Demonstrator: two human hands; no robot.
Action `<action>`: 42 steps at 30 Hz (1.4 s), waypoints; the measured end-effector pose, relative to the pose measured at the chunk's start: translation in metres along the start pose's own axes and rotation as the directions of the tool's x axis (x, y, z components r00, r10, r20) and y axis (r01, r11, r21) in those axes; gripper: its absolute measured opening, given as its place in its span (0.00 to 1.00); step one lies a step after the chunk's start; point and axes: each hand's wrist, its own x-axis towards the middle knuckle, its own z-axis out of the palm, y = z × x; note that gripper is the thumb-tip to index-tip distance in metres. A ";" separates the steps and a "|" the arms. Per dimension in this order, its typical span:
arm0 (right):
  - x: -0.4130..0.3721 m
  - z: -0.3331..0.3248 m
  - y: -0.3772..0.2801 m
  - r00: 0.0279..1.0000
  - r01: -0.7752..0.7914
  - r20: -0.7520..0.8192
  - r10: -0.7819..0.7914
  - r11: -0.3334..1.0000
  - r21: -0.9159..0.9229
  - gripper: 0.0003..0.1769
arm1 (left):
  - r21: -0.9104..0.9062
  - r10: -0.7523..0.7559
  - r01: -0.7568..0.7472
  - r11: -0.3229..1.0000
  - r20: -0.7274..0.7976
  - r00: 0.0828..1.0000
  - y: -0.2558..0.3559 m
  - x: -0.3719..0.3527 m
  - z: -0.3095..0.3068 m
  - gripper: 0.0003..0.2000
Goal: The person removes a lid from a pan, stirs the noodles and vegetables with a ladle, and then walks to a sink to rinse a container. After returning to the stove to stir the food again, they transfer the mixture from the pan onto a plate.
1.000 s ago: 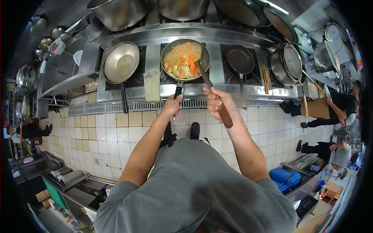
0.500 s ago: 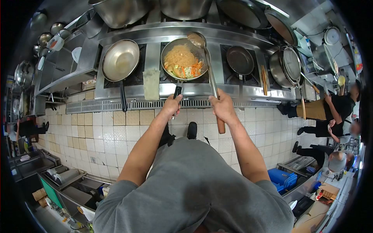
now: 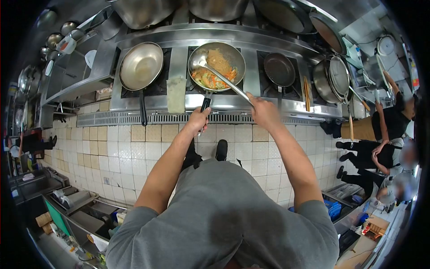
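Observation:
My left hand [image 3: 198, 121] is closed round the black handle of a frying pan [image 3: 238, 56] on the middle burner. Thin noodles [image 3: 217, 59] lie at the back of this pan, with chopped vegetables [image 3: 215, 81], orange, white and green, nearer its front. In my right hand [image 3: 266, 112] is the long metal handle of a ladle [image 3: 226, 81]. It slants up and left across the pan, its bowl inside at the left, touching or just above the food. My right fingers wrap the handle, and its wooden end is hidden by my hand and forearm.
An unused-looking steel pan [image 3: 141, 67] sits on the left burner, and a dark small pan [image 3: 279, 70] on the right one. Between burners lie a folded cloth [image 3: 176, 95] and chopsticks [image 3: 307, 93]. Large pots [image 3: 143, 11] stand behind. Several people [image 3: 389, 121] are at the right.
The ladle's bowl has swung from the pan's upper right rim to inside its left side. My right hand has shifted right, and the noodles are pushed rightward. My left hand keeps its hold.

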 end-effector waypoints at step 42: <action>-0.068 -0.068 -0.046 0.931 -0.353 0.278 0.237 0.781 0.514 0.21 | -0.043 0.073 -0.073 0.996 -0.006 0.997 -0.017 0.010 0.009 0.15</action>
